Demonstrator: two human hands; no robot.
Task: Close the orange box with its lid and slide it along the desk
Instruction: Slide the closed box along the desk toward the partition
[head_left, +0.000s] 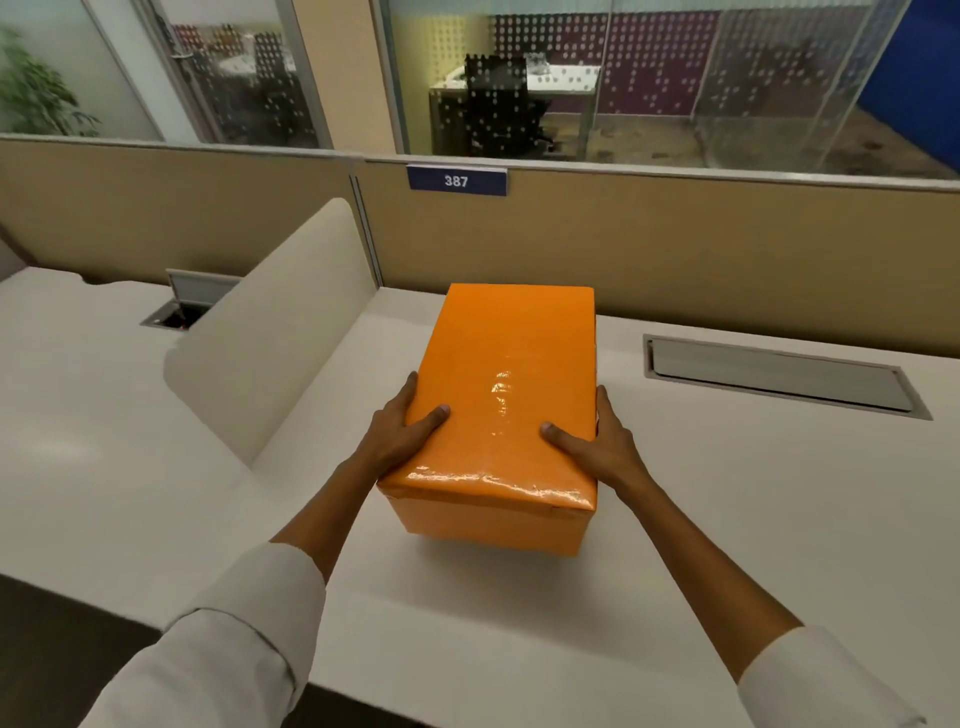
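Observation:
An orange box (493, 514) stands on the white desk (727, 493), its long side running away from me. Its glossy orange lid (509, 364) sits flat on top and covers it fully. My left hand (402, 434) grips the lid's near left edge, thumb on top and fingers down the side. My right hand (605, 441) holds the near right edge the same way. The box's far end lies close to the tan partition.
A cream divider panel (270, 338) slants along the desk just left of the box. A closed metal cable hatch (779, 374) lies in the desk to the right, an open one (179, 306) at far left. A tan partition wall (675, 249) with a "387" sign (456, 180) bounds the back.

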